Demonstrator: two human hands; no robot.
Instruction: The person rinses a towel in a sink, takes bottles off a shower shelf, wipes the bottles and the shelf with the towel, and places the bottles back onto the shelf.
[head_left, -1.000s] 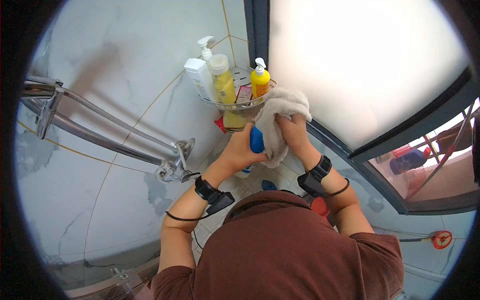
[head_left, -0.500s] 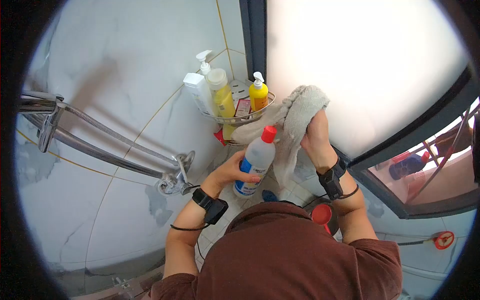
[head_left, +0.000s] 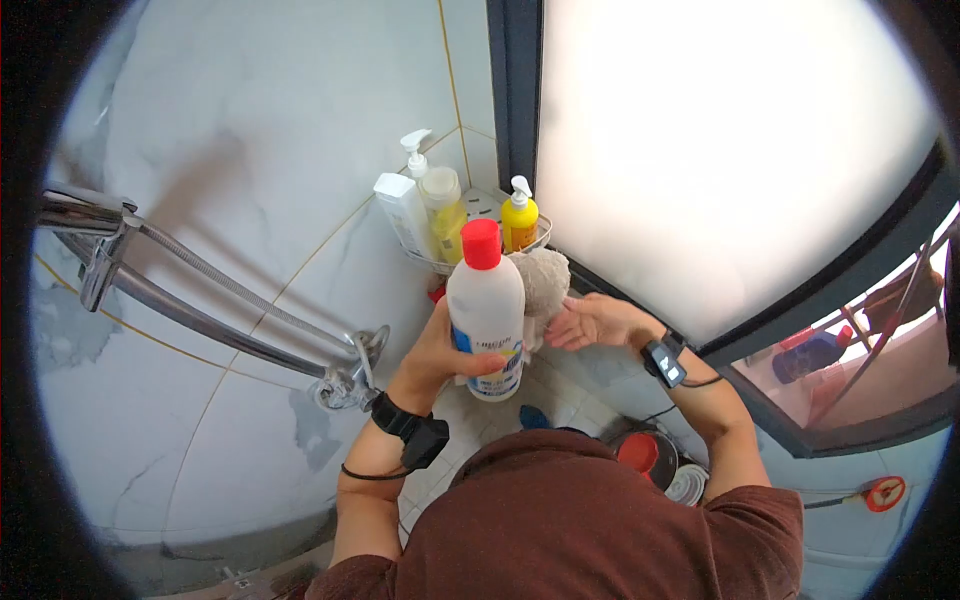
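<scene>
My left hand (head_left: 430, 350) is wrapped round a white plastic bottle (head_left: 487, 305) with a red cap and a blue label, held upright in front of the corner shelf. Just behind the bottle is a bunched greyish-white cloth (head_left: 544, 280); its lower part is mostly hidden, and what supports it does not show. To the right of the cloth, my right hand (head_left: 592, 322) has its fingers spread, palm partly turned up. Its fingertips are close to the cloth's edge, and whether they touch it is unclear.
A wire corner shelf (head_left: 545, 232) carries a yellow pump bottle (head_left: 520, 220), a white bottle (head_left: 405, 213) and a clear-topped yellow bottle (head_left: 443, 212). A shower rail (head_left: 200, 310) runs along the left wall. A red dipper (head_left: 638, 452) and a white coiled item (head_left: 687, 485) are low on the right.
The bottle has risen toward the camera in my left hand. My right hand has let go of the cloth and lowered, and the cloth is now bunched behind the bottle.
</scene>
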